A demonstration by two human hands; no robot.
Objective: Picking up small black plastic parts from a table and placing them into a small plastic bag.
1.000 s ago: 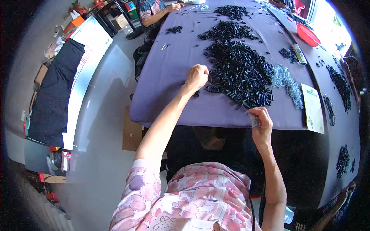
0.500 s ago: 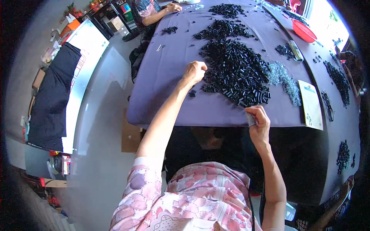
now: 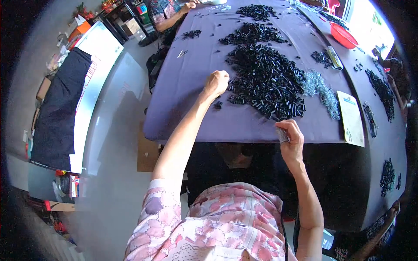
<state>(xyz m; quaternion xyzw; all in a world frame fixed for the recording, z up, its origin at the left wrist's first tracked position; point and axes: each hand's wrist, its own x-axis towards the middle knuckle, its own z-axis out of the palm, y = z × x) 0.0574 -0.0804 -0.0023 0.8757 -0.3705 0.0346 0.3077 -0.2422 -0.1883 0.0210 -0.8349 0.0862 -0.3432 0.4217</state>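
Left hand (image 3: 216,83): palm down over the counter (image 3: 183,117), just beside the left flank of the pile (image 3: 267,80); its fingers curl toward the pile, and whether they are clamped on a piece cannot be told. Right hand (image 3: 291,135): at the counter's near edge, near the pile's near right end; its fingers bend in toward the thumb, but whether the tips meet or grip a piece is too small to tell. A grey, rough-textured wrap (image 3: 282,135) shows at these fingers; whether it is worn or held is unclear.

The pile, in the middle of the counter, consists of short, black, glossy cylinders, heaped densely and lying at all angles. A small cluster (image 3: 217,105) of black pieces lies apart, near the left wrist. Along the pile's right side curves a band of clear bits (image 3: 323,92), glassy in look.

The counter bears a smooth purple cloth with soft creases. Farther right lie a flat, pale sheet (image 3: 351,118), dark-framed glasses (image 3: 370,119) and, toward the far side, a round red basket (image 3: 344,36) with a flared rim. Slim, pale tools (image 3: 181,54) lie at the left. At the far left, a co-worker's hand (image 3: 187,7) is at the counter's edge.
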